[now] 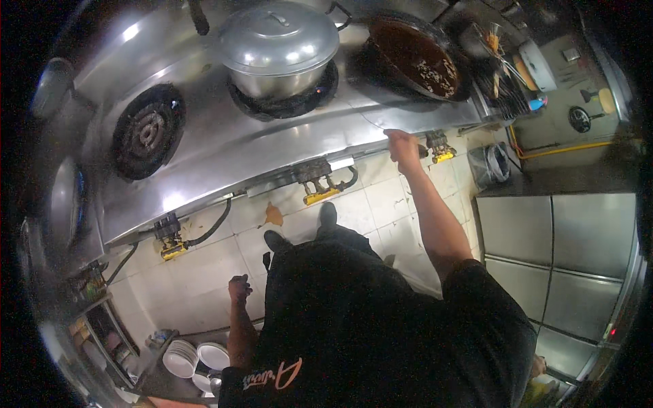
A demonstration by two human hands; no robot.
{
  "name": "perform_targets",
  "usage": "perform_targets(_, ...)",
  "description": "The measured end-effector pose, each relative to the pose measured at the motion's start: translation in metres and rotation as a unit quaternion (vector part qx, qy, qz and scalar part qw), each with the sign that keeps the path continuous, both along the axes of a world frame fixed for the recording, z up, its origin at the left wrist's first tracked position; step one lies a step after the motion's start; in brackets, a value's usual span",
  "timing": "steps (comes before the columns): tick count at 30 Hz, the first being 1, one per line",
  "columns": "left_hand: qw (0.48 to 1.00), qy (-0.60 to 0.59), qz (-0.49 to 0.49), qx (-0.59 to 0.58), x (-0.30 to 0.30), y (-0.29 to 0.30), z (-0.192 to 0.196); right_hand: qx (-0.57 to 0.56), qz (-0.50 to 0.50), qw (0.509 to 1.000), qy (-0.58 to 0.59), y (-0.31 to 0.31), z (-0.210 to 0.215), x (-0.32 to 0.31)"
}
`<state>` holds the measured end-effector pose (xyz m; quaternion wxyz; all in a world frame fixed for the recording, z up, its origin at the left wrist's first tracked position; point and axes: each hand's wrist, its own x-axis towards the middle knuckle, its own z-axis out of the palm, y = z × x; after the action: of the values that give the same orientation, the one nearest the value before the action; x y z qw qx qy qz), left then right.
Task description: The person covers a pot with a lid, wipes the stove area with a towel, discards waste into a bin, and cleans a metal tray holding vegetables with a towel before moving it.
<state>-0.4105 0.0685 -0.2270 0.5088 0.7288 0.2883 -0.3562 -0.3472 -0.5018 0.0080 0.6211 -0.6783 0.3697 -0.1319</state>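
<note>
My right hand (405, 148) is closed at the front edge of the steel stove (272, 146). From its fingers a thin wire-like rod (367, 120) reaches up and left over the stovetop; I cannot make out its exact kind. Behind it stands a large lidded silver pot (280, 41) on a burner. To the right of the pot is a wide dark wok (415, 58) of brown liquid, with pale bits afloat near its right side. Low at my left side hangs my left hand (239, 289), fingers curled, with nothing visible in them.
A bare burner (148, 131) lies at the left of the stove. Yellow-handled gas valves (321, 196) stick out below the front edge. Steel cabinets (558, 258) stand at right, near a lined bin (491, 165). White plates (181, 358) are stacked at lower left.
</note>
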Motion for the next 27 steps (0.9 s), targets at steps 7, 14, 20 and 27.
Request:
perform_targets(7,1.0,0.01,0.007,0.005,-0.004,-0.005,0.007,-0.029,-0.006,0.997,0.078,0.012,0.01,0.013)
perform_targets(14,0.999,-0.022,0.0,-0.036,0.002,-0.002,-0.009,-0.01,-0.026,0.997,0.069,-0.003,0.025,-0.027)
perform_targets(20,0.997,-0.04,-0.065,-0.021,0.03,-0.011,-0.008,-0.057,0.119,0.989,0.07,-0.043,0.052,-0.118)
perform_targets(27,0.987,-0.024,-0.152,-0.04,0.075,-0.033,0.005,-0.406,-0.005,0.855,0.323,-0.13,0.013,-0.336)
